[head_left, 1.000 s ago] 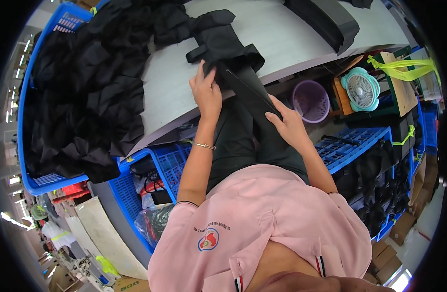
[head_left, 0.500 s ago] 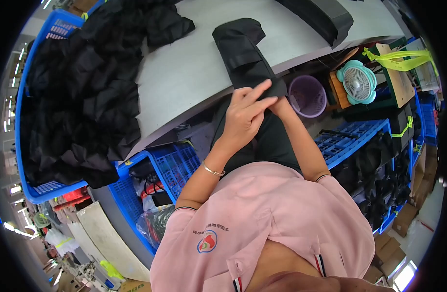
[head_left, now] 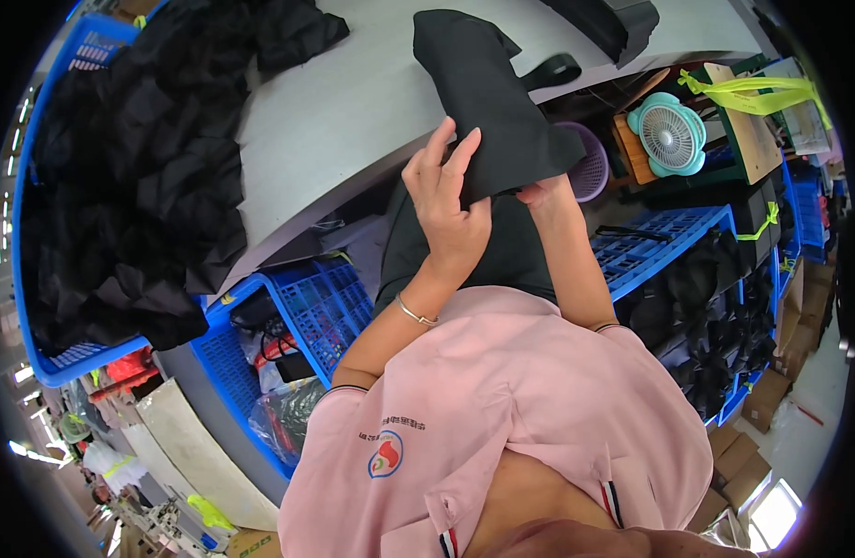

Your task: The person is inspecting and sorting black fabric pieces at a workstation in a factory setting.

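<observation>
A black fabric piece (head_left: 497, 112) reaches from the table edge toward me, its far end lying on the table and its near end raised over my lap. My left hand (head_left: 450, 200) is at its near left corner, two fingers stretched up along the side and the thumb and other fingers closed at the edge. At the near right edge my right hand (head_left: 546, 192) grips the piece from below, most of its fingers hidden under the cloth. A black strap loop (head_left: 556, 71) sticks out on the piece's right side.
Black cloth pieces (head_left: 139, 177) heap over a blue crate and the grey-white table (head_left: 302, 139) at left. Another black piece (head_left: 599, 23) lies at the far right. Below the table edge are a purple basket (head_left: 592, 167), a teal fan (head_left: 669, 135) and blue crates (head_left: 664, 246).
The black piece has been opened out or turned, showing a broad plain face and a strap loop at right. My left hand has moved from over the near end to its left edge.
</observation>
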